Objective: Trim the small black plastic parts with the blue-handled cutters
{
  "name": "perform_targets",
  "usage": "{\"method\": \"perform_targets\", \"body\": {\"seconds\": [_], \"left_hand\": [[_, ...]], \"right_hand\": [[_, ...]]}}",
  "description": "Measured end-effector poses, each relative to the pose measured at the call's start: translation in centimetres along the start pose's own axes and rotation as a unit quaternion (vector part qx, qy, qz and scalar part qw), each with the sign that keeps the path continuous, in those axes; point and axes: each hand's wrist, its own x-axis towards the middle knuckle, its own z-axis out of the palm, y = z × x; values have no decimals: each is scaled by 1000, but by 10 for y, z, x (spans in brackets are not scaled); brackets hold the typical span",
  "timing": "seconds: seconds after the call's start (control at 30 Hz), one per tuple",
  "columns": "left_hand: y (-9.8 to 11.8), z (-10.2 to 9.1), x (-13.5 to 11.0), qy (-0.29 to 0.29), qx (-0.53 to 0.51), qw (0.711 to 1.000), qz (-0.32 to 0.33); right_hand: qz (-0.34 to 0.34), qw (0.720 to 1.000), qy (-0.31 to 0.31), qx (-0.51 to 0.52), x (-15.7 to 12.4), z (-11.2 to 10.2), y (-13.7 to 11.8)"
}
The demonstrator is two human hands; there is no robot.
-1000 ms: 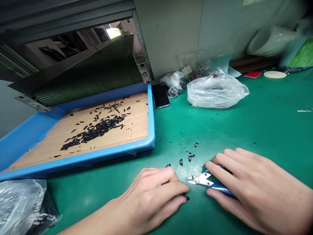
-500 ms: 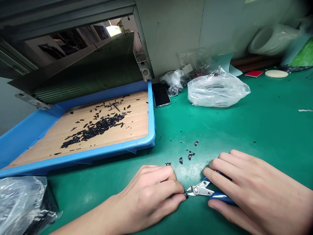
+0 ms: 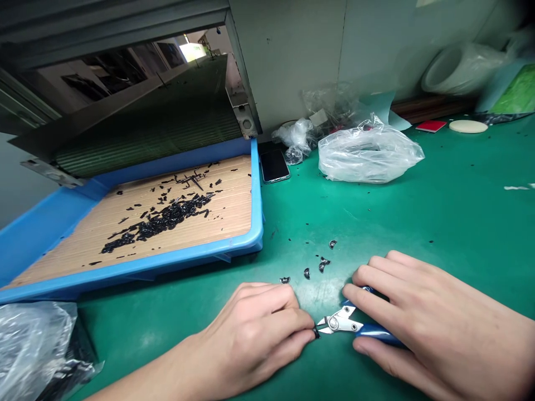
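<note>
My left hand [image 3: 261, 337] is closed, its thumb and forefinger pinching a small black plastic part [image 3: 316, 332]; most of that part is hidden by the fingers. My right hand [image 3: 422, 317] wraps round the blue handles of a pair of side cutters [image 3: 340, 322]. The metal jaws point left and meet the black part at my left fingertips; they look slightly parted. Beyond my hands, several small half-round black pieces [image 3: 322, 266] lie loose on the green mat [image 3: 418, 217].
At the left stands a blue tray [image 3: 258, 223] lined with cardboard, bearing a heap of black bits [image 3: 169, 218]. A phone [image 3: 275, 166] lies beside it, near a clear plastic bag [image 3: 370, 153]. Another plastic bag [image 3: 37, 345] with dark contents sits at the lower left.
The whole view has shifted slightly. Both hands keep their grips, and the cutter jaws stay by the black part.
</note>
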Motion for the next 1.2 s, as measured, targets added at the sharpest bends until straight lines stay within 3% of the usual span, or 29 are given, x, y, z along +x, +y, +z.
{"method": "perform_targets", "body": {"seconds": [0.77, 0.97, 1.2], "left_hand": [[1, 3, -2, 7, 33, 999, 12], [0, 2, -2, -6, 11, 1000, 7], [-6, 11, 0, 90, 45, 993, -66]], "right_hand": [[3, 999, 32, -40, 4, 4, -7], [-10, 994, 48, -96, 3, 2, -13], [2, 992, 25, -124, -7, 1, -2]]}}
